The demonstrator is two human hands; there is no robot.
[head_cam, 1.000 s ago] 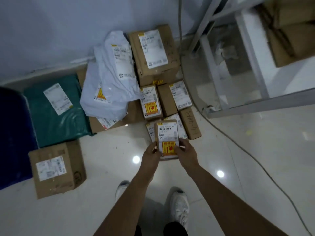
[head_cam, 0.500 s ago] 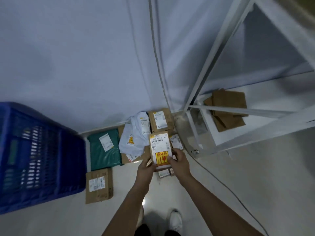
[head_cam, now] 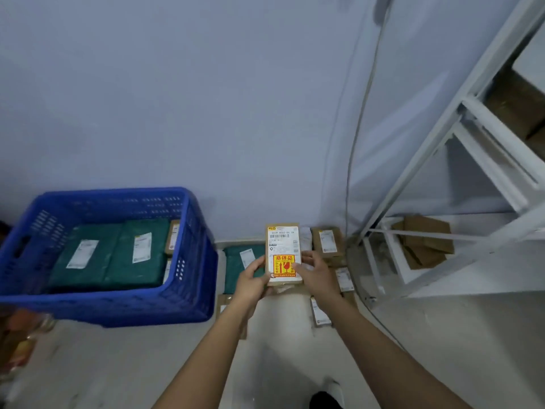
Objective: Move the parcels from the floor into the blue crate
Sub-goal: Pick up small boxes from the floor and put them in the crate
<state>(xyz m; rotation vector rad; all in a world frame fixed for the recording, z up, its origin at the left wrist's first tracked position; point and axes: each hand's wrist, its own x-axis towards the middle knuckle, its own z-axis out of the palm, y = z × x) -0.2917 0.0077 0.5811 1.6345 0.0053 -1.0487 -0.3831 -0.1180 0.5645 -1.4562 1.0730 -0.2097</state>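
I hold a small cardboard parcel [head_cam: 283, 249] with a white shipping label and a yellow fragile sticker, raised above the floor. My left hand [head_cam: 253, 282] grips its left edge and my right hand [head_cam: 318, 274] its right edge. The blue crate [head_cam: 188, 302] stands on the floor to the left, with green bagged parcels [head_cam: 118, 258] and a small brown box inside. More parcels lie on the floor behind and below my hands: a green bag [head_cam: 236, 261], a brown box [head_cam: 328, 242] and small labelled boxes [head_cam: 320, 312].
A white metal shelf rack [head_cam: 460, 160] rises at the right, with flattened cardboard [head_cam: 424, 240] on its bottom shelf. A cable [head_cam: 358, 137] hangs down the pale wall. Blurred orange items [head_cam: 17, 340] sit at the left edge. My shoe [head_cam: 327, 398] shows below.
Both hands lifted the small parcel off the floor pile. My view rose and swung left, bringing the whole blue crate and its contents into sight.
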